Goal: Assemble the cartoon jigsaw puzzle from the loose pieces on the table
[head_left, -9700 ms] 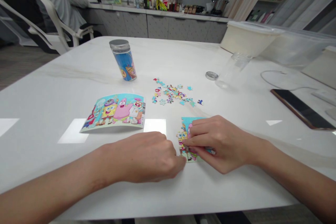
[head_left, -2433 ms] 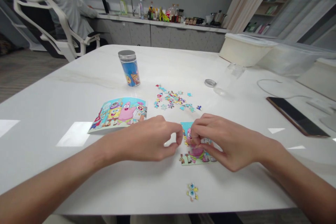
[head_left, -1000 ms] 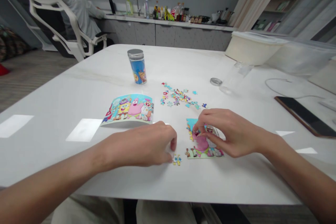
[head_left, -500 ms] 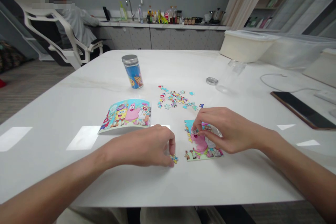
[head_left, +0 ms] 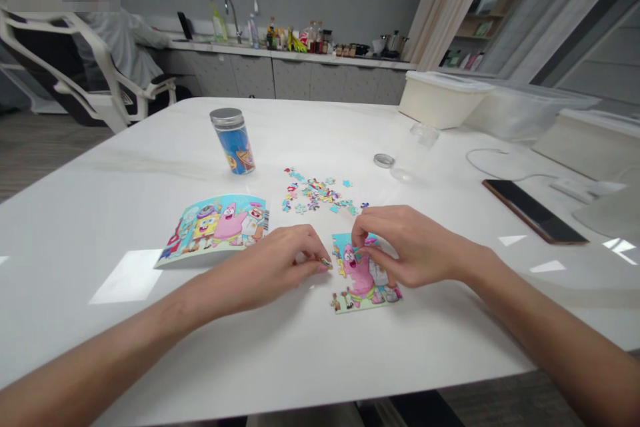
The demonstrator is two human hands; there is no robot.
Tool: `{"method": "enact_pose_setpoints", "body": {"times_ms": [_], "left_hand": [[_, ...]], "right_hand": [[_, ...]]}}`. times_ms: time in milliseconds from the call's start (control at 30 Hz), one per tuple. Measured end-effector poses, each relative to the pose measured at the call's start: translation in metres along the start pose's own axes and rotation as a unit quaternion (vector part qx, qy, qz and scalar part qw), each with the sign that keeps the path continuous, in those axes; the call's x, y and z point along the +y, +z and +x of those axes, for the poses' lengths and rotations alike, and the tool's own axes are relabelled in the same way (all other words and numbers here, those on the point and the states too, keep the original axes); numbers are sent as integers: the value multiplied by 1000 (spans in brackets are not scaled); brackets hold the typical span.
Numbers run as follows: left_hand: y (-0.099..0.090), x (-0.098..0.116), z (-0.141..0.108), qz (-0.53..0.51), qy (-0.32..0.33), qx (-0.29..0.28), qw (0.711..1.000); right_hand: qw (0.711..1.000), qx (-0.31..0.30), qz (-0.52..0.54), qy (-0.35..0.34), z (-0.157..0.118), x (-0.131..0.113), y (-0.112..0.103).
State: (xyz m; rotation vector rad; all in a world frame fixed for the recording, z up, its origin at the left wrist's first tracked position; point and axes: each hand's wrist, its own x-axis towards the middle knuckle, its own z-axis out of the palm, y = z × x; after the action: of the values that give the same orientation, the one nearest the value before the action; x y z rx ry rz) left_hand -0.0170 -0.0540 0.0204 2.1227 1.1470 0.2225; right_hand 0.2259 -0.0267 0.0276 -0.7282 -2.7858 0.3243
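Observation:
Between thumb and fingertips, my left hand (head_left: 293,257) pinches a small puzzle piece (head_left: 326,263), just left of the partly joined puzzle (head_left: 359,277). The joined part shows a pink starfish figure and has an uneven left edge. My right hand (head_left: 407,247) is over its upper right part, thumb and forefinger pressed together near the starfish's face; what they hold, if anything, is too small to make out. Loose pieces (head_left: 320,192) lie scattered behind the puzzle. A curved picture card (head_left: 220,223) with the cartoon figures rests behind my left forearm.
A lidded blue jar (head_left: 234,143) stands at the back left. Farther right are a metal lid (head_left: 384,160), a clear jar (head_left: 415,150), a phone (head_left: 533,210), a white cable (head_left: 500,177) and storage boxes (head_left: 443,99). A person (head_left: 120,40) sits beyond the table at left.
My left hand has lifted the small piece from the table and moved it up beside the puzzle's left edge. My right hand stays over the puzzle. The view has shifted slightly.

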Motion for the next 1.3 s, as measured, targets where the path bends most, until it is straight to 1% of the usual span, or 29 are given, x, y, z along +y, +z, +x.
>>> {"method": "enact_pose_setpoints", "body": {"times_ms": [100,167,300,433,567,667,733,800,867,900,967,1033,1100,1167,1300], "left_hand": [[2,1,1,-16,10,-9,1000],[1,1,1,-18,3,-6,1000],[0,0,3,-53,-41,23,997],[3,-2,7,-67,-35,37,996],[9,2,9,-49,-30,54,997],[12,5,9,-11,-18,81,996],[15,6,9,12,-8,96,995],[16,4,10,33,3,105,994],[15,1,10,51,28,112,992],[14,-1,10,62,52,117,990],[10,-7,9,96,122,115,981],[4,-12,7,146,202,91,964],[-1,-16,5,195,255,57,945],[-4,-18,4,227,279,32,932],[-3,-17,3,255,286,11,924]], "right_hand": [[1000,-3,-3,2,0,-1,0],[1000,-5,-7,2,0,-1,0],[1000,-11,-14,7,0,-1,0],[1000,-16,-15,8,0,-1,-1],[1000,-13,4,1,0,-2,1],[998,-11,44,-32,-1,-2,4],[997,-22,60,-46,-1,-2,6],[997,-35,61,-43,-1,-2,7],[997,-42,60,-38,-1,-2,6],[997,-43,61,-37,0,-2,6],[996,-44,62,-37,0,-3,5],[996,-45,63,-38,0,-3,4],[996,-46,65,-38,0,-4,4],[996,-46,66,-37,0,-4,4],[996,-48,70,-30,0,-4,4]]}}
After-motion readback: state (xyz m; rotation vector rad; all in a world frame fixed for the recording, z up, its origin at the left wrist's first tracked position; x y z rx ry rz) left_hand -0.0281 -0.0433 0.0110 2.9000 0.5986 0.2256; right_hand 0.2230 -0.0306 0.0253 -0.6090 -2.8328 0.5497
